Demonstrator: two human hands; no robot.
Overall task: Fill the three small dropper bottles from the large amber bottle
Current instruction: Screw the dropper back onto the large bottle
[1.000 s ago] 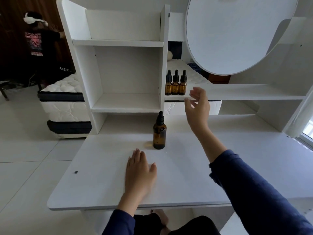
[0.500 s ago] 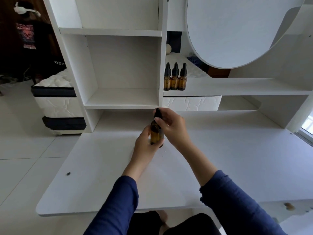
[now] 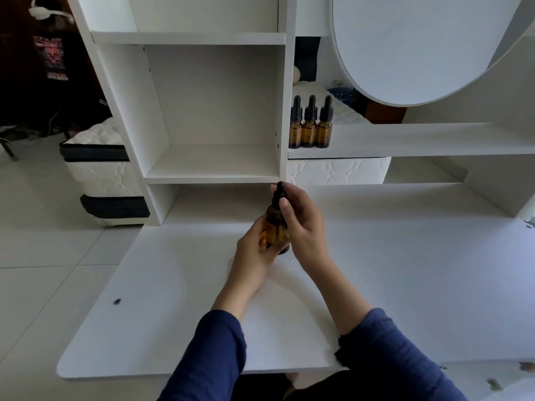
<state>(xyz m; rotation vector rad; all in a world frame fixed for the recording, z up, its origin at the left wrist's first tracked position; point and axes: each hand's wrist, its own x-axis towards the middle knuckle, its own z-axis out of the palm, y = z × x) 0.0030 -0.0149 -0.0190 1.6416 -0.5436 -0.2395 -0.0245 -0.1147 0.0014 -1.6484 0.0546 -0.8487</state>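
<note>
You are reaching both arms out over the white desk point(image 3: 162, 328), which is carrying little near you but a small dark dot point(image 3: 117, 301) off to the left. Your left hand point(image 3: 252, 256) is wrapping round the lower body of the large bottle point(image 3: 275, 230), which is standing upright on the desk about mid-depth. Your right hand point(image 3: 307, 230) is closing its fingers point(image 3: 285, 208) on the black dropper cap point(image 3: 280, 193) and neck. So both hands are grasping, left on the glass and right on the cap. The bottle is looking like glass, so I am judging it rigid, smooth, weighty for its size and breakable; how full it is I cannot tell. You are taking it sensibly: low on the body for steadiness, and on the cap's collar rather than the soft bulb, since squeezing the bulb would likely be pushing liquid about. Just beyond, an open cubby point(image 3: 214, 166) is sitting behind the bottle, its front edge appearing close to the cap, so lifting the dropper straight up could be bumping it. Further right, the three small bottles point(image 3: 310, 125) are standing capped, side by side and touching, on a raised shelf point(image 3: 419, 143), well apart from the large one and under a round panel point(image 3: 419, 39). Behind are a bed point(image 3: 98, 175) and another person point(image 3: 49, 56).
</note>
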